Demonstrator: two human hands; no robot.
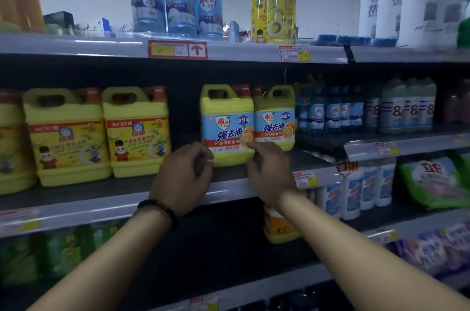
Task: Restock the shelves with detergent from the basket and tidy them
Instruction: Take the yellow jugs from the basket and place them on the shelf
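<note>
Evidently the restocking is partly done: a blue-label jug (pixel 227 125) stands upright near the front of the middle shelf (pixel 114 198), touching or just beside a matching jug (pixel 274 120) on its right that sits a little further back. Both hands hover in front of its base and hold nothing. The left hand (pixel 184 178) has its fingers loosely curled, with the thumb near the forefinger. The right hand (pixel 269 173) is relaxed, fingers bent downward at the jug's lower right corner; whether either hand touches the jug I cannot tell. Judging from this, the front jug is placed but not lined up with its neighbour, so squaring the pair looks like the step in hand. A dark gap lies between this jug and the two yellow-label jugs (pixel 137 132) to the left, which suggests room for more stock. The basket is out of view, so how much detergent is left to shelve cannot be told. The shelves above and below carry bottles, too blurred for me to judge their order.
</note>
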